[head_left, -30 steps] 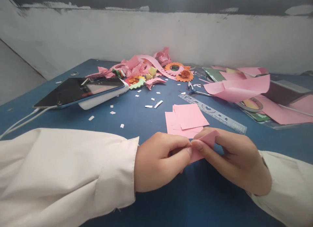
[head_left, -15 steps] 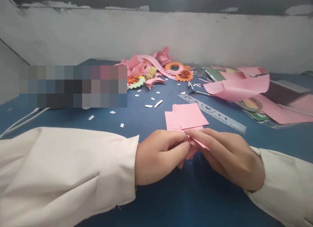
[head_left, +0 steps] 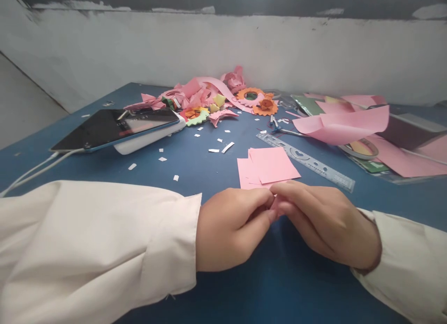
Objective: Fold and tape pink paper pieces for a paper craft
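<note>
Between my two hands is a small piece of pink paper point(head_left: 275, 206), mostly hidden by the fingers. My left hand point(head_left: 237, 224) pinches it from the left, thumb and forefinger closed. From the right, my right hand point(head_left: 324, 219) grips the same paper, its fingers bent and pressed together at the tips. The fingertips of both hands meet near the middle of the view. Just beyond them lie several pink paper squares point(head_left: 274, 165), loosely overlapping on the blue table point(head_left: 272, 277). A clear plastic ruler point(head_left: 314, 165) lies slantwise to the right of the squares.
Folded pink paper pieces point(head_left: 199, 93) and an orange paper flower point(head_left: 265, 105) are heaped at the back. A tablet point(head_left: 122, 126) with cables rests at the left. Scissors point(head_left: 286, 131), a curled pink sheet point(head_left: 345, 126) and a tape roll point(head_left: 361, 149) lie right. White scraps point(head_left: 176, 178) dot the table.
The pink paper's flap, which stuck out under my right fingers, is now tucked out of sight. My right fingers have curled closer against my left fingertips. The squares lie as before.
</note>
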Action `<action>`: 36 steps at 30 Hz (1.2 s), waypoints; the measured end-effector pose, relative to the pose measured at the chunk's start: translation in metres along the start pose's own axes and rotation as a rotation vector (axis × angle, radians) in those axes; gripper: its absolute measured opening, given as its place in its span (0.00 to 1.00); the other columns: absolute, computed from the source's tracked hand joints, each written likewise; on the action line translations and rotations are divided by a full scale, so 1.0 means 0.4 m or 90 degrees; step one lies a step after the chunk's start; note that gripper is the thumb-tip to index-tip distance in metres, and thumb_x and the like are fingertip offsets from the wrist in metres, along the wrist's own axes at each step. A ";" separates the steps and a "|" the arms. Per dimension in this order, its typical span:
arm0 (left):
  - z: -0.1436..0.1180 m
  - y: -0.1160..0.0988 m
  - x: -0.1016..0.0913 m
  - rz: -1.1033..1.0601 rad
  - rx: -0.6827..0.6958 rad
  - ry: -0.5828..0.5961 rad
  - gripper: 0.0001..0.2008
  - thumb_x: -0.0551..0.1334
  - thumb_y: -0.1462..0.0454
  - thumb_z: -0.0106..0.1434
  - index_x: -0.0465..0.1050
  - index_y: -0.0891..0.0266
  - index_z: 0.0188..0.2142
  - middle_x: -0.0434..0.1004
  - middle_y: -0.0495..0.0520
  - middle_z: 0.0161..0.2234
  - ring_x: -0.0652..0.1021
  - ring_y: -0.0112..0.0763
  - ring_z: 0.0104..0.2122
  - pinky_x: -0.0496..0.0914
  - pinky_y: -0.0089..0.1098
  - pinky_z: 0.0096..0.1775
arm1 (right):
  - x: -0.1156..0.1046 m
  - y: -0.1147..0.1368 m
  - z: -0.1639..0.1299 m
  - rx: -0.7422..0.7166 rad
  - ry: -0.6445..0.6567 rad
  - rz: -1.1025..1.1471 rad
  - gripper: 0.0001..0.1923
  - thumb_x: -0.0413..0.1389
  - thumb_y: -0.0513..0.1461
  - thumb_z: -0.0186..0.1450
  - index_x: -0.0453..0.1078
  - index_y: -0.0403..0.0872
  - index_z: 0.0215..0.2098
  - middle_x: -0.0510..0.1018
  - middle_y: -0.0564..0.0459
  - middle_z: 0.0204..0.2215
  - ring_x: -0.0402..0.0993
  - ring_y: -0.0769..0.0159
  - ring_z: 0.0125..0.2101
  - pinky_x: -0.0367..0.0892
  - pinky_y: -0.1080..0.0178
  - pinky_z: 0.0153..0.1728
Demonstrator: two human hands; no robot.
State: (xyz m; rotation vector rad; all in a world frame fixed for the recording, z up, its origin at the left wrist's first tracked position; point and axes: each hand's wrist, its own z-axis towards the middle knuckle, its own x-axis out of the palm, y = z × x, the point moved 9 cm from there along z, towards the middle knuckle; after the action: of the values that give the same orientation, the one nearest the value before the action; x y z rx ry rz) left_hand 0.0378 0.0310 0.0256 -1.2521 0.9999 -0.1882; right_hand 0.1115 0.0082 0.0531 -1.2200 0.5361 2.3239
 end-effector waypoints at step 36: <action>-0.007 0.002 -0.027 0.050 -0.023 -0.081 0.17 0.49 0.62 0.69 0.53 0.62 0.23 0.53 0.43 0.18 0.56 0.21 0.19 0.51 0.30 0.24 | 0.034 -0.069 -0.010 0.242 0.046 0.350 0.13 0.46 0.39 0.69 0.59 0.47 0.26 0.63 0.61 0.19 0.55 0.78 0.19 0.54 0.71 0.22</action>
State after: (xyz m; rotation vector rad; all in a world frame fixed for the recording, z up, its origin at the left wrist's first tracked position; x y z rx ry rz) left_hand 0.0292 0.0362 0.0307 -1.2404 0.9435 -0.0291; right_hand 0.1229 0.0317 0.0358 -1.0665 1.4171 2.4357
